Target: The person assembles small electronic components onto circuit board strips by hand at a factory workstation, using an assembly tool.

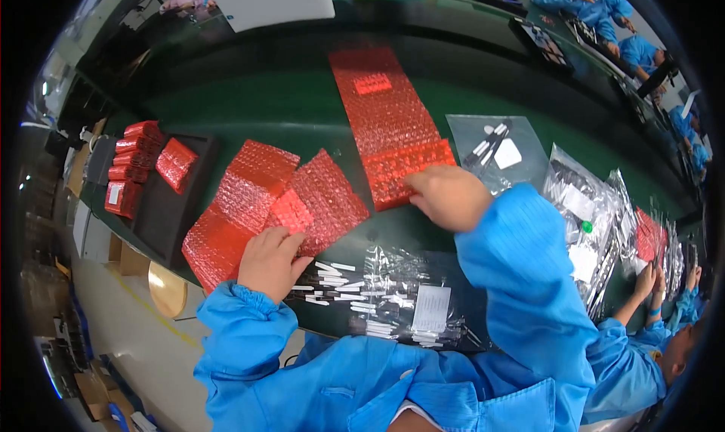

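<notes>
My left hand (270,264) rests on a red bubble-wrap piece (332,198), its fingers lying across the lower edge beside a brighter red patch. Under and left of that piece lies another red bubble-wrap bag (240,198), tilted. My right hand (453,196) is closed, thumb and fingers curled at the right side of a long red bubble-wrap bag (389,118). The near end of this bag is doubled over into a brighter band, and its far end stretches away across the green table. Whether anything is inside the bag cannot be made out.
Rolled red bubble-wrap packets (136,156) stand at the left by a dark tray (170,217). Close to my body lie clear bags of small black-and-white sticks (340,285). To the right are a clear bag (510,149) and more filled bags (578,205). A co-worker's hands (649,285) work beyond.
</notes>
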The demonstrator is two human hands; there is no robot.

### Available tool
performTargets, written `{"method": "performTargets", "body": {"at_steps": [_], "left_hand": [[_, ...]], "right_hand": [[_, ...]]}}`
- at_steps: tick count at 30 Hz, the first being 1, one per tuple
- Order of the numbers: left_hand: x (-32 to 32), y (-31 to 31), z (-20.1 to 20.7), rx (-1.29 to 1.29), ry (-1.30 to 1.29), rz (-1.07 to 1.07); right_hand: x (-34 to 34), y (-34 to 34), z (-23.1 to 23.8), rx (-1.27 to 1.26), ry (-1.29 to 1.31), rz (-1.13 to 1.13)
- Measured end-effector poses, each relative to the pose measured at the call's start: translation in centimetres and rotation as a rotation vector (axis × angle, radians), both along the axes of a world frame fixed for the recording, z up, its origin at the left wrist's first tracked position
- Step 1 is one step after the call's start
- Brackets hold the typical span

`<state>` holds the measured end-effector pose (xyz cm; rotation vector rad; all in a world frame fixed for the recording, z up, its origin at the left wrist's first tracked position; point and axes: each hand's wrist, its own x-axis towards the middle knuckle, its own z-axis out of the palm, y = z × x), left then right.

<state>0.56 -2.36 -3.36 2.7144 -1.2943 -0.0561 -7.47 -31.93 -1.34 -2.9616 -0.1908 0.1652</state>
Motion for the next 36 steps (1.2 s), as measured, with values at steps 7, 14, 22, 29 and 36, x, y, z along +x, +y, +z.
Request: {"method": "performTargets", "body": {"at_steps": [7,14,22,29,36], "left_hand": [[2.9,3.5,-3.1,0.133,-0.130,0.231],[6.1,4.2,-3.8,0.083,-0.193,0.319],[4.9,1.9,-2.9,0.004,-0.133,0.035],[3.0,-1.1,-3.8,-0.100,-0.065,-0.227],[1.1,-1.7,-3.0,-0.109,-0.035,-0.270]], "right_hand": [[6.2,-2.9,-3.3,0.055,-0.082,-0.148],[6.2,-2.6,-1.3,-0.062,0.286,-0.230],[1.0,-0.8,0.5,0.034,-0.317,-0.124],[-3.1,0.7,-1.9,-0.065,-0.388,0.007],[-3.6,-0.2,-2.7,0.136,-0.170,-0.025]]}}
